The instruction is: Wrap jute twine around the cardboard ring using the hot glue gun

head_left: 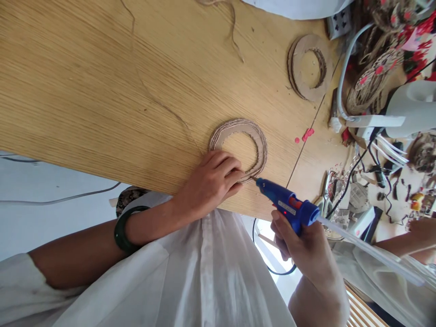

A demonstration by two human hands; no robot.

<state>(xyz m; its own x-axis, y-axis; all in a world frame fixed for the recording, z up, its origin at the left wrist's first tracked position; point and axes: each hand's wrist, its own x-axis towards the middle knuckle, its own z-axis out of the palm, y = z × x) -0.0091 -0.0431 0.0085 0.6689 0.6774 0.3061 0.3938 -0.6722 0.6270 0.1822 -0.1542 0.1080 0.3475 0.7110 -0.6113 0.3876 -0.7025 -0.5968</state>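
A cardboard ring (261, 150) with twine laid round its outer edge rests on the wooden table. My left hand (218, 179) presses on its near left side, fingers closed over the rim. From there a thin length of twine (163, 106) trails away across the wood toward the upper left. My right hand (303, 247) is wrapped round a blue hot glue gun (282, 202), whose tip meets or nearly meets the ring's near edge beside my left fingertips. A long clear glue stick (361, 245) sticks out of the gun's back.
Stacked cardboard rings (306, 88) lie at the upper right, with small red discs (306, 135) below them. Scissors (326, 188), cables, a power strip (339, 23) and craft pieces crowd the right side. Another person's arm (408, 243) shows at the right edge.
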